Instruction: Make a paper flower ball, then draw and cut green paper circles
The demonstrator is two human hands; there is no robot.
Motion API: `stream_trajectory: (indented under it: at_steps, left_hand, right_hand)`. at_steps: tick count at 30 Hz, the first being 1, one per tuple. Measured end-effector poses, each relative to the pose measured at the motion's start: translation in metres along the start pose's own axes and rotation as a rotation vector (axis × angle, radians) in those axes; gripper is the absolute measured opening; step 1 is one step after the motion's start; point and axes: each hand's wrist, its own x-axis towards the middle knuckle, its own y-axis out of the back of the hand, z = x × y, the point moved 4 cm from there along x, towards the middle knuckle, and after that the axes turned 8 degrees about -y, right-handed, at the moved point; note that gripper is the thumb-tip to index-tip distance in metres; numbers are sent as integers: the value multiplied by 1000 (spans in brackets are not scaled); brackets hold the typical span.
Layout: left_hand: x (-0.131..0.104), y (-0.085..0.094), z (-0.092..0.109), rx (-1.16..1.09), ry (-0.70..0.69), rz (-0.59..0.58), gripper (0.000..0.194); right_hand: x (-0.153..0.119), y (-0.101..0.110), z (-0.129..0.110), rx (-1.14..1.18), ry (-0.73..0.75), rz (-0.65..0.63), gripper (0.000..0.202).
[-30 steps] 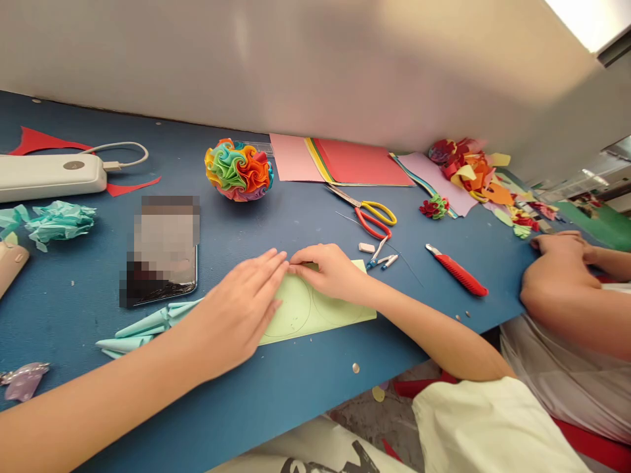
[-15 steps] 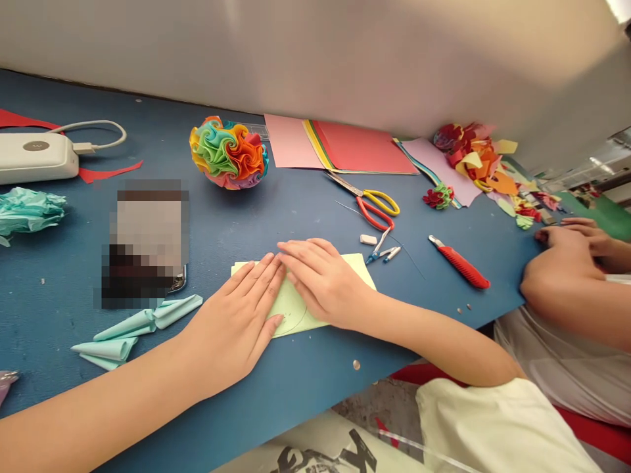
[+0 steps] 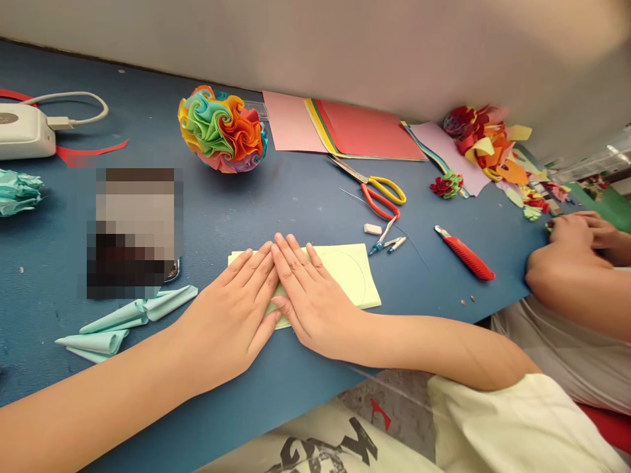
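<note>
A light green sheet of paper, which looks folded or layered, lies on the blue table with a round pencil line showing on its right part. My left hand rests flat on its left end, fingers stretched out. Beside it, my right hand lies flat on the paper's middle with its fingers extended, the fingertips of both hands touching. Together the hands cover the left and middle of the sheet. Just beyond the paper's right corner are a compass and a white eraser.
Scissors and a red utility knife lie to the right. A colourful paper ball and stacked coloured paper are at the back. Folded teal paper lies left, near a pixelated object. Another person's hands are at far right.
My right hand has slid toward me and left, uncovering the paper's right part and its round line. My left hand stays flat on the paper. The view has shifted slightly.
</note>
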Motion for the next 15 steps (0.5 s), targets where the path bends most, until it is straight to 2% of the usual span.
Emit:
stream_trajectory:
  at_steps: [3,7,9,11,13,15]
  left_hand:
    - [-1,2,-2,-32,-26,-7,60]
    - [-3,8,-8,-85,-93,-54,63]
    - [-4,10,-12,-119,-118,-90,65]
    - [-6,8,-15,-165,-114,-124,68]
    - [-9,5,-17,-213,-93,-129,73]
    - [-11,2,-18,-238,-54,-94,77]
  right_hand:
    - [0,2,1,6,40,-34,60]
    - [-5,9,-3,-29,184,-20,57]
    - [-14,11,-8,-47,275,13,57]
    - [-28,12,-15,-65,327,41,68]
    - [-44,11,-21,-92,302,68,78]
    - [-58,9,-31,-136,319,93,78]
